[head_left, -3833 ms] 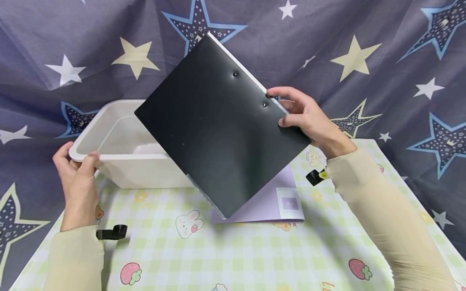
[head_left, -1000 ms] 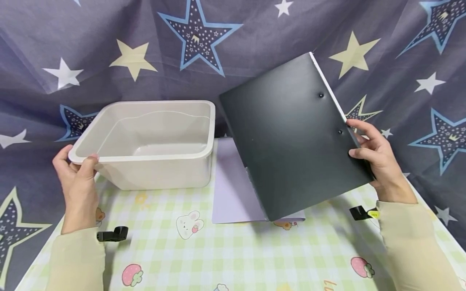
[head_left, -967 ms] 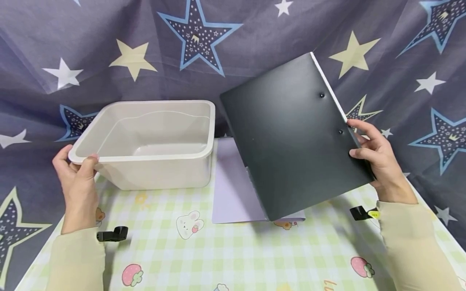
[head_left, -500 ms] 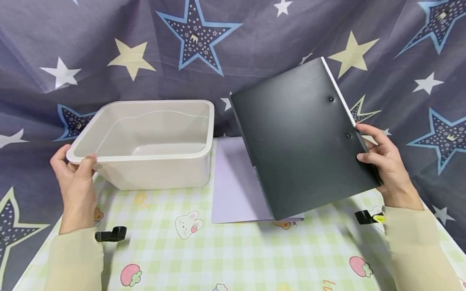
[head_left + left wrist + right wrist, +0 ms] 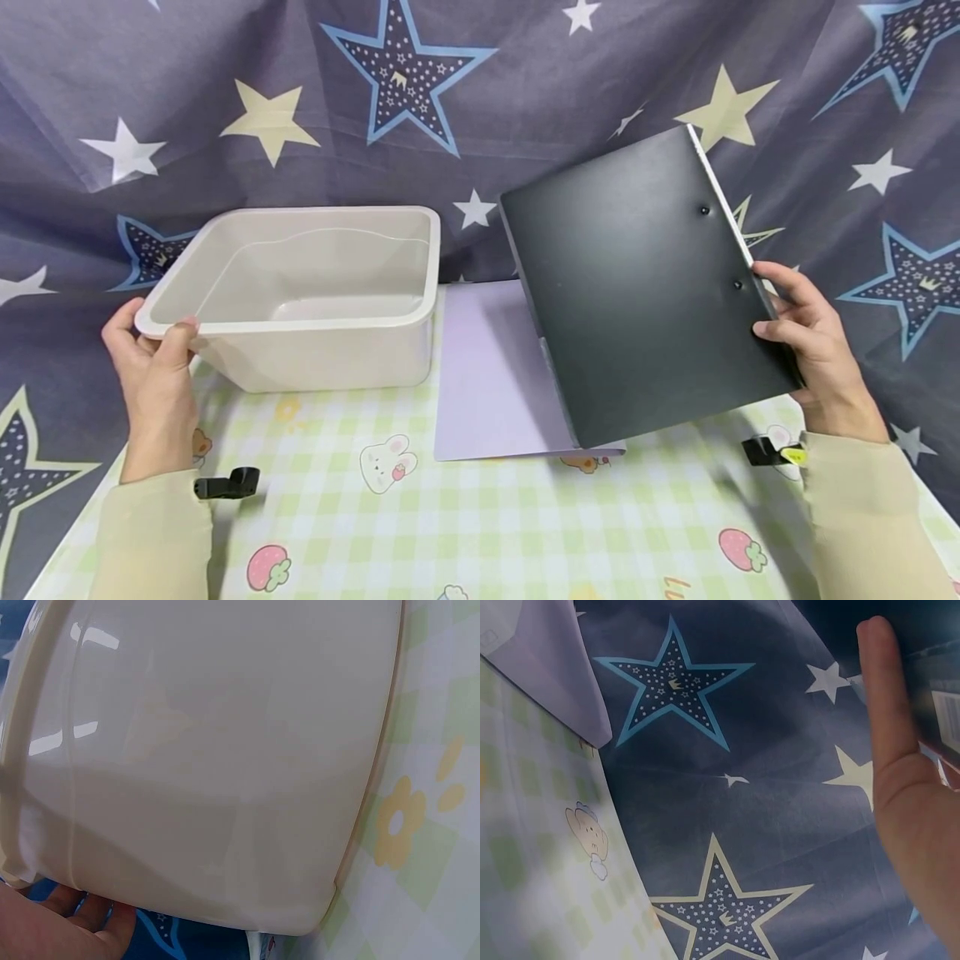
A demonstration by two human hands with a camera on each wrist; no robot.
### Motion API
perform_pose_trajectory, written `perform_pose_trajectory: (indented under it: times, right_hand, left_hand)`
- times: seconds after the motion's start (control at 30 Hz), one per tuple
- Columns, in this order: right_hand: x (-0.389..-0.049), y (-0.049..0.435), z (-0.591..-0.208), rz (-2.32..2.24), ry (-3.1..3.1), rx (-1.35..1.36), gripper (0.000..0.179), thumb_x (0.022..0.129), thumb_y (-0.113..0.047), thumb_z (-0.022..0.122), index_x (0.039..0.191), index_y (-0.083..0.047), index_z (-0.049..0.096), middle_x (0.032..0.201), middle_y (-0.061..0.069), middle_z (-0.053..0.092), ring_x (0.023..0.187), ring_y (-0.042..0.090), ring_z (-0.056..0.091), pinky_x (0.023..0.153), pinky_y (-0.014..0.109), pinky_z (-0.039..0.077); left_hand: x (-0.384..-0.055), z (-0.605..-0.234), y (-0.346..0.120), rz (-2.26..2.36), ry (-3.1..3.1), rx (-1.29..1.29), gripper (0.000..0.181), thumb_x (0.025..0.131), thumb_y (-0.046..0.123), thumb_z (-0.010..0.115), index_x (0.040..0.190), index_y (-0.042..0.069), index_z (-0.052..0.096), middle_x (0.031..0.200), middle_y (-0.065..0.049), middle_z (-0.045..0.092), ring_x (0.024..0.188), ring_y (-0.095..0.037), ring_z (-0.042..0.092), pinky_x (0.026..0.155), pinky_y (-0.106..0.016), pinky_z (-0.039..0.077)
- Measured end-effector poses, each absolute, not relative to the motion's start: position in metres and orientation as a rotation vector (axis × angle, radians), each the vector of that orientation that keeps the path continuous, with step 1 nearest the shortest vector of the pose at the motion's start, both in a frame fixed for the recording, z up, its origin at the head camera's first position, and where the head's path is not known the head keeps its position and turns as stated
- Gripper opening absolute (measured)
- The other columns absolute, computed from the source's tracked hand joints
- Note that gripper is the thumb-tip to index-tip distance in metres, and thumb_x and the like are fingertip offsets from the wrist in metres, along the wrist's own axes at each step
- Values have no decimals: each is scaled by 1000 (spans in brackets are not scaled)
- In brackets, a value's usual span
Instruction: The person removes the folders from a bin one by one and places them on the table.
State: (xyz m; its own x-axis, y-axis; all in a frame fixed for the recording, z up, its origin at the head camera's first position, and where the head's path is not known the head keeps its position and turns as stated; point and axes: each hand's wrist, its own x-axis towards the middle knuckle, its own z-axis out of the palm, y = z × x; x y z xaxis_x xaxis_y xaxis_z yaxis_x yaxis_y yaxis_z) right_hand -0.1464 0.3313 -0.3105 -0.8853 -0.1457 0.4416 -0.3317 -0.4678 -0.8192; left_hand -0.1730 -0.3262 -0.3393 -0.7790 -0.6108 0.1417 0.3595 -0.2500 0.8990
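My left hand (image 5: pixel 159 379) grips the near left corner of a light grey plastic bin (image 5: pixel 330 358), thumb over the rim and fingers beneath it. The bin stands on the table with nothing inside that shows. At the right, my right hand (image 5: pixel 821 354) pinches the side of a black file folder (image 5: pixel 637 300), thumb on the face towards me. The folder is held tilted in the air, with a white edge and two small dark rivets along its right side. Under it a pale purple folder (image 5: pixel 487 375) lies on the table, partly covered from view.
A green and white checked tablecloth (image 5: pixel 420 533) with cartoon prints covers the table. Behind it hangs a dark blue-grey curtain (image 5: pixel 540 83) with stars. Black wrist cameras are strapped to both cream sleeves (image 5: pixel 153 533).
The black file folder was in front of the bin and has moved right in my right hand, turning more upright and uncovering the bin and more of the purple folder. The left hand stays put.
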Motion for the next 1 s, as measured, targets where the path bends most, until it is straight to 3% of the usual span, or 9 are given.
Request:
perform_pose_trajectory:
  times: [1.0]
  right_hand:
    - [-141, 359, -316, 2482, -1661, 598, 69, 79, 31, 25, 139, 0, 40, 108, 15, 68, 78, 23, 70, 58, 32, 55]
  left_hand:
    - [-174, -341, -328, -2077, -1382, 308, 60, 82, -8, 60, 131, 18, 37, 123, -12, 53, 108, -21, 52, 77, -21, 45]
